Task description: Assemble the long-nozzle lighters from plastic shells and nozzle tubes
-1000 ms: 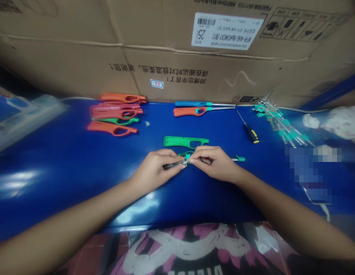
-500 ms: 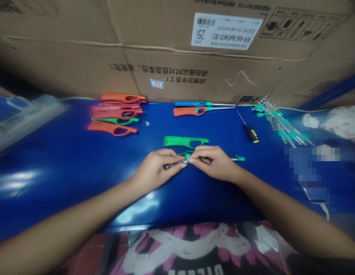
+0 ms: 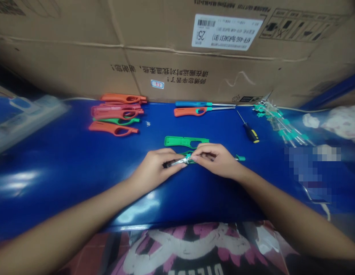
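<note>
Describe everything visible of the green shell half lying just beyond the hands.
The green shell half looks like plastic: long, shallow, hollow side up, with a raised rim and a rounded opening toward its right end. It lies crosswise on the blue table. The right hand hides part of its near edge; contact is unclear.

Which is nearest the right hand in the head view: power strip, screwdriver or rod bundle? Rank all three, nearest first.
From the right hand:
1. Screwdriver, beyond it, to the right.
2. Rod bundle, farther right.
3. Power strip, at the far left.
</note>
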The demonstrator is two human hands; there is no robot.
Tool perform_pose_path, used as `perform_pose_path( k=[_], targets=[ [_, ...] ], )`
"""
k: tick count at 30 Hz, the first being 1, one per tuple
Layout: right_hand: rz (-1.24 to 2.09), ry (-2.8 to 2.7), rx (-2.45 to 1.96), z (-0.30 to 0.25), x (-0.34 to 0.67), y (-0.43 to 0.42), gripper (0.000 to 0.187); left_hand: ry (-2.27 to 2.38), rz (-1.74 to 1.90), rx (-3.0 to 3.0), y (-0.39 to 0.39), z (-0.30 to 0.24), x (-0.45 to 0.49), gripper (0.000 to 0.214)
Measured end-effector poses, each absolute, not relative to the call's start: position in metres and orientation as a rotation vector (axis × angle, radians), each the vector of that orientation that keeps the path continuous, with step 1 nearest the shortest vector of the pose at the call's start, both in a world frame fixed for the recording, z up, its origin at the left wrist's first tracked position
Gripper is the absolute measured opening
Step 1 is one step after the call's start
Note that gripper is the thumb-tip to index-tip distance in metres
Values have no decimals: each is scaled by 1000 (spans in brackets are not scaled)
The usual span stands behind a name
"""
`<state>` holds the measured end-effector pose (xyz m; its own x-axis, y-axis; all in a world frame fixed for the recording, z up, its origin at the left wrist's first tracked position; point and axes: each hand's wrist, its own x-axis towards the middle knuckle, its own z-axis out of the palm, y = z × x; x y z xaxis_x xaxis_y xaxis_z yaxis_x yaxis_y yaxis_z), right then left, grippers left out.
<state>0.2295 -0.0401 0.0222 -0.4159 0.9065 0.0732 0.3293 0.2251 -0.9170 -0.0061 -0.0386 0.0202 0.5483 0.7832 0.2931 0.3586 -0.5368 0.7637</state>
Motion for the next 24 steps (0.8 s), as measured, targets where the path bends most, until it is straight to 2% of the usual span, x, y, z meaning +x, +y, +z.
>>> perform_pose_path(
  k=[18,24],
  targets=[
    [1008,-1922,-1139,17,225,-43,16,920,860,2066,-41,15,-1,16],
    [958,-1964,-1079,22,225,-44,14,858,733,2142,-36,26,-9,19]
  ],
)
